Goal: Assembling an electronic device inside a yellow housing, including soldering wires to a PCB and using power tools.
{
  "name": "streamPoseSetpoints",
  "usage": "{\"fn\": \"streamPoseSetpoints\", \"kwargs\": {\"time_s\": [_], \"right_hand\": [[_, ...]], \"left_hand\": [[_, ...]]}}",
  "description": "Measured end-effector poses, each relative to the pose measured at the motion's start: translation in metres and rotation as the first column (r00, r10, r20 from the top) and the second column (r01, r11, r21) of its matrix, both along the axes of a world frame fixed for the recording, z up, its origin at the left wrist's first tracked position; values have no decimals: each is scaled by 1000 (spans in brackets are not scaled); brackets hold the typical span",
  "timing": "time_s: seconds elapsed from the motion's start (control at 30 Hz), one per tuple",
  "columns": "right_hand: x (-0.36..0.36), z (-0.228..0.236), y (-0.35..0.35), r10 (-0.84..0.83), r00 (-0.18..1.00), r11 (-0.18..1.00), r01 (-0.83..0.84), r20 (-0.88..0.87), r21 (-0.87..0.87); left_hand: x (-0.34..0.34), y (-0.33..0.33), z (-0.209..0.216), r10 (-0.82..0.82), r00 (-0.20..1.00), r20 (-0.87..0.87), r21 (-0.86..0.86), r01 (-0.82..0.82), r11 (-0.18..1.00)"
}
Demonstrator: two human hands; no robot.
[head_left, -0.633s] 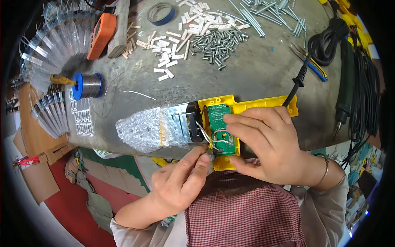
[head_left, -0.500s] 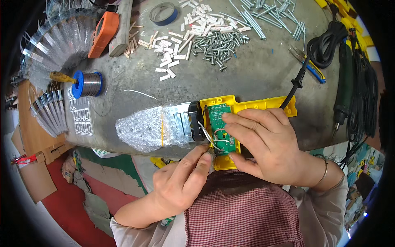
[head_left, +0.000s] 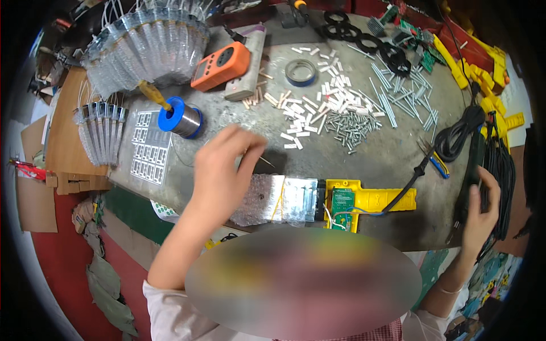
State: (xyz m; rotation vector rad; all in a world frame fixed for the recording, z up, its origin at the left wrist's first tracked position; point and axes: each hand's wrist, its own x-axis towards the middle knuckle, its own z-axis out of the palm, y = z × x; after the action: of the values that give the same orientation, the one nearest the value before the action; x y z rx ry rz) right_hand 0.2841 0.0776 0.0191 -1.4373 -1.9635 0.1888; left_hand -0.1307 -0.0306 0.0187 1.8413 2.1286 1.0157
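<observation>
My left hand (head_left: 219, 167) hovers over the bench beside the bubble-wrapped metal part (head_left: 259, 199), thumb and fingertips bent together; what they pinch, if anything, I cannot make out. A thin white strip (head_left: 267, 162) shows just below its fingertips. Far to the right, my right hand (head_left: 483, 210) is at the dark green electric screwdriver (head_left: 462, 211), thumb and fingers apart. Between the hands, the yellow housing half (head_left: 387, 199) lies with its hollow side up. It holds a green circuit board (head_left: 343, 200) with white, blue and brown wires, and a black cable leaves its handle.
Behind the housing are piles of screws (head_left: 350, 131), small white pieces (head_left: 335, 96) and long bolts (head_left: 398, 94). A solder spool (head_left: 181, 118), orange meter (head_left: 222, 67) and tape roll (head_left: 300, 73) stand farther left. Pliers (head_left: 435, 159) and coiled black cable (head_left: 459, 133) lie right.
Both hands have left the circuit board: the left has moved left and up, the right far right to the screwdriver. The whole view has shifted, showing more of the bench's far side.
</observation>
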Motion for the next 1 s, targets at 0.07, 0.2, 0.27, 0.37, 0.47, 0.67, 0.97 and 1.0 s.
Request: {"fn": "streamPoseSetpoints", "kwargs": {"time_s": [0.07,0.2,0.27,0.37,0.47,0.67,0.97,1.0], "right_hand": [[55,-13,19,-239,956,966,216,173,138],[98,-21,21,-302,951,915,307,60,-263],[81,-21,25,-277,960,934,279,41,-224],[18,10,36,-257,939,887,323,228,-330],[26,-10,52,-220,926,943,282,305,-177],[52,-16,47,-374,927,872,347,-14,-345],[23,32,92,82,658,959,151,-749,238],[21,37,93,128,660,940,158,-740,303]], "left_hand": [[-12,29,-9,-2,1000,26,-10,2,1000],[-16,67,-35,-99,995,-22,-54,98,994],[-16,76,-33,-135,988,-72,-111,126,986],[-23,75,-29,-192,979,-68,-222,173,960],[-15,78,-24,-252,941,-227,-162,219,962],[-4,53,-6,-166,986,0,-79,166,983],[24,20,19,-164,958,237,16,165,986],[28,19,22,-158,957,243,18,158,987]]}}
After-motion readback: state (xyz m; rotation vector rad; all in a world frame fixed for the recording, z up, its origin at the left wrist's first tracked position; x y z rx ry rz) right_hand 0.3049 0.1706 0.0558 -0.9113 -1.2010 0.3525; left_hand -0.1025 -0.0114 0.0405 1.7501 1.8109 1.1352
